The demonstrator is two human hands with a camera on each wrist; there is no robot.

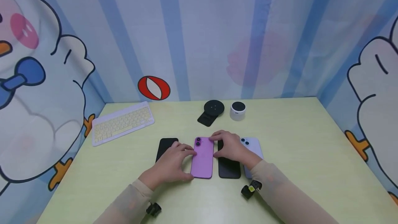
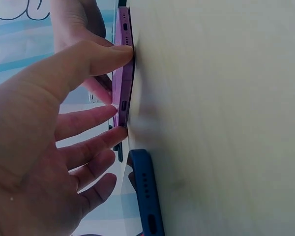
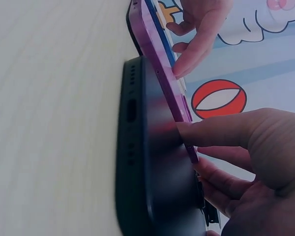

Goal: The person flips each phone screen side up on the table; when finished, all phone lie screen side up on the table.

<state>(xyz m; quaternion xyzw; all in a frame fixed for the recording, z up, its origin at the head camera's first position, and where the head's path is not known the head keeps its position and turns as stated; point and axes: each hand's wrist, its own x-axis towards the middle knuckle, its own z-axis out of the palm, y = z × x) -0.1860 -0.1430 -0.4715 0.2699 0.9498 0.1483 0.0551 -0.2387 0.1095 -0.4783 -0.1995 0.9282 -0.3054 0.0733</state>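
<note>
A pink phone (image 1: 202,161) lies back up on the table, its two cameras at the upper left. My left hand (image 1: 170,165) holds its left side, thumb at the lower corner and forefinger higher on the edge. On the other side, my right hand (image 1: 228,146) grips the phone's upper right, fingertip near the top corner and thumb on the right edge. Beneath the right hand lies a black phone (image 1: 229,168), partly covered. A pale lilac phone (image 1: 252,145) sits to its right, behind the wrist. Another dark phone (image 2: 146,189) is left of the pink one, partly hidden.
A lilac keyboard (image 1: 122,123) lies at the back left. Behind the phones are a black round-headed stand (image 1: 214,108) and a small white cylinder with a dark top (image 1: 237,111). A printed curtain (image 1: 211,44) rises behind the table (image 1: 298,141).
</note>
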